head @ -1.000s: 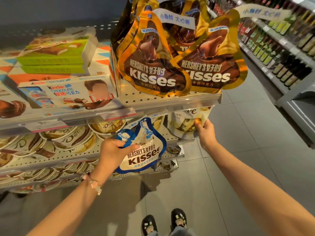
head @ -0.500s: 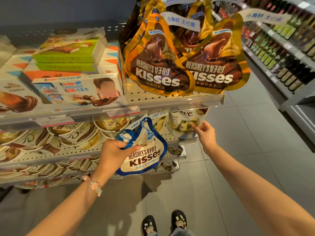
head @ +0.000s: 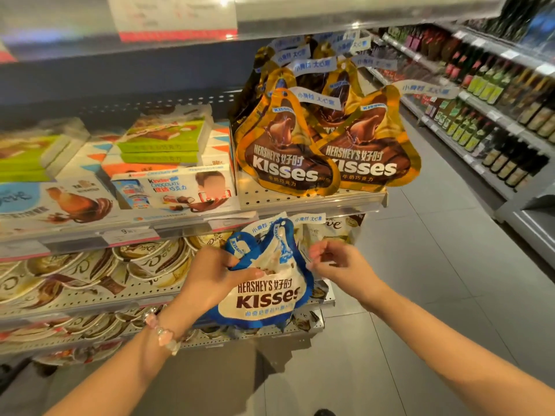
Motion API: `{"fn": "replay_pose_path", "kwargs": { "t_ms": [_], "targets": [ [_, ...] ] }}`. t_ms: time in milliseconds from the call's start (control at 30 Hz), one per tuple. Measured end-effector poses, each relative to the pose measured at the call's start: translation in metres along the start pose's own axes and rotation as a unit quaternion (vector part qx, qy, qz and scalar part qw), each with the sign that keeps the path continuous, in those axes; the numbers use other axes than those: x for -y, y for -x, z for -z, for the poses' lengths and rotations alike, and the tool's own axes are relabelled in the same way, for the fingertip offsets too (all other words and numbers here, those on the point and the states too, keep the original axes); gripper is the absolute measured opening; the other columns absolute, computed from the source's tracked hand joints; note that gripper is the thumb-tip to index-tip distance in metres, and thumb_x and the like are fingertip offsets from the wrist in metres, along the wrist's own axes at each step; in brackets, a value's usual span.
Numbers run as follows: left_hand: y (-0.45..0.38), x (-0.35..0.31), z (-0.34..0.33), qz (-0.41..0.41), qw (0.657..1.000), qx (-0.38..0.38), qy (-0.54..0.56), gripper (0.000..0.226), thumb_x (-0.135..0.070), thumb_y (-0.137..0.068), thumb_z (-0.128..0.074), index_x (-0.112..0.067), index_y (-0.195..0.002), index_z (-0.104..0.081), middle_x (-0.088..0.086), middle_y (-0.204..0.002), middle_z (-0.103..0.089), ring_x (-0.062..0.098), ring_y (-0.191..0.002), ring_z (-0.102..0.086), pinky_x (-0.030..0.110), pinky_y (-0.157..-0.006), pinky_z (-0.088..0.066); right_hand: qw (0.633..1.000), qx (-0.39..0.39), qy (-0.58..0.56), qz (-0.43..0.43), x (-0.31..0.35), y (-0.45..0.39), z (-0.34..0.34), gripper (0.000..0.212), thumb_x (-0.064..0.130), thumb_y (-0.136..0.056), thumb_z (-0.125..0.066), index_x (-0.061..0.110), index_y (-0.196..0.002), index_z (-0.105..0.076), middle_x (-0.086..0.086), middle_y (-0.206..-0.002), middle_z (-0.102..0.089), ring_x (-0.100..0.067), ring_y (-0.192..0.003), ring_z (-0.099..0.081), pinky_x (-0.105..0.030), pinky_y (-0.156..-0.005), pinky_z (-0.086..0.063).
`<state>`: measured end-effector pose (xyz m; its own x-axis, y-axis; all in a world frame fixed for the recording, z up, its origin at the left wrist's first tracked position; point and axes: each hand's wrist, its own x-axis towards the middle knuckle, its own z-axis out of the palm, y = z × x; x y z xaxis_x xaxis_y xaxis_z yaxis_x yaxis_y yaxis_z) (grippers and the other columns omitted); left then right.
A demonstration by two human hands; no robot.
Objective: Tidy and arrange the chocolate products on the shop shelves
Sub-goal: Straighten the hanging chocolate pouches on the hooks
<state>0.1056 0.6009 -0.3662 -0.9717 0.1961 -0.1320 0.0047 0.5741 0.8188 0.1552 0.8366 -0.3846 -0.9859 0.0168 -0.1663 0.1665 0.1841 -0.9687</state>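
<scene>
My left hand (head: 210, 276) grips the blue Kisses bag (head: 267, 283) in front of the lower shelf (head: 90, 298); my right hand (head: 339, 261), fingers loosely curled, holds nothing just beside the bag's right edge.

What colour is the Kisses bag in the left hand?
Blue and white Kisses bag, clearest in the head view.

Blue-white Kisses bag (head: 267, 292) tilted, held before lower shelf (head: 90, 298).
</scene>
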Motion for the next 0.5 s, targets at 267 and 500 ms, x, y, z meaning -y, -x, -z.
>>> {"fn": "replay_pose_path", "kwargs": {
  "t_ms": [267, 500],
  "targets": [
    [0.013, -0.092, 0.046, -0.152, 0.987, -0.035, -0.037, 0.036, -0.028, -0.061, -0.083, -0.019, -0.036, -0.059, 0.004, -0.046, -0.057, 0.014, -0.043, -0.05, 0.021, -0.042, -0.032, 0.981, 0.034, 0.066, 0.18, 0.112, 0.01, 0.011, 0.038, 0.022, -0.068, -0.081, 0.016, -0.1, -0.061, 0.001, -0.101, -0.07, -0.011, -0.09, -0.067, -0.032, -0.075, -0.057],
    [0.03, -0.18, 0.101, -0.236, 0.966, -0.108, -0.007, 0.047, -0.049, -0.048, -0.078, -0.003, -0.052, -0.068, 0.008, -0.045, -0.057, 0.01, -0.042, -0.042, 0.023, -0.041, -0.029, 0.956, 0.031, 0.058, 0.287, 0.204, 0.019, 0.035, 0.038, 0.028, -0.062, -0.08, 0.021, -0.096, -0.067, 0.004, -0.095, -0.074, -0.011, -0.087, -0.07, -0.027, -0.071, -0.058]
  ]
}}
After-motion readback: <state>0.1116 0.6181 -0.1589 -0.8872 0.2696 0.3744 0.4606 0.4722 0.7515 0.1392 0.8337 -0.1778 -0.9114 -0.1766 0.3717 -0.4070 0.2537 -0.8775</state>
